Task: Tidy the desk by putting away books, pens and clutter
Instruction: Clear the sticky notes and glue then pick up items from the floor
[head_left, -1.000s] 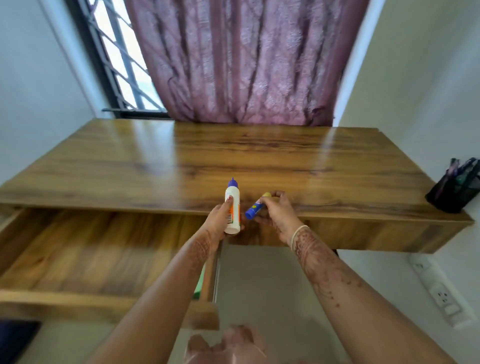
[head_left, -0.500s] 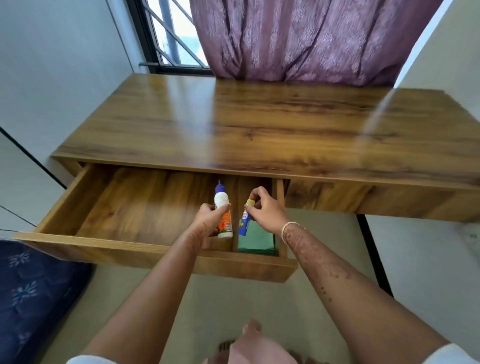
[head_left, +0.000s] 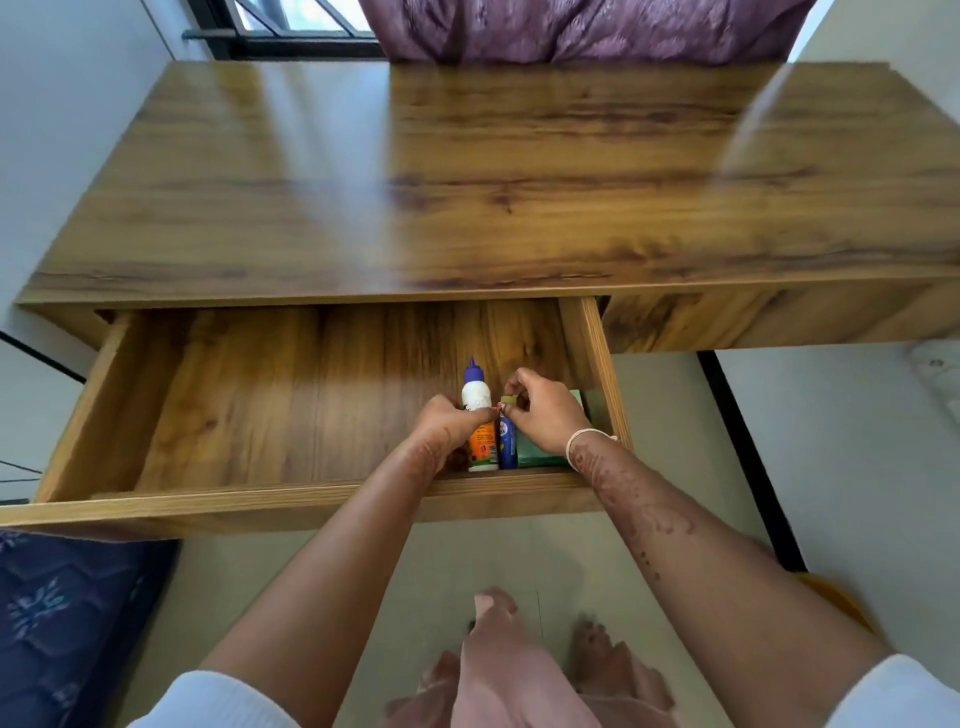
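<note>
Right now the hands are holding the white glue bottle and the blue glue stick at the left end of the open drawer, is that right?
Not the left end. The head view shows the left hand and right hand holding the white glue bottle and the blue glue stick at the right end of the open drawer.
</note>
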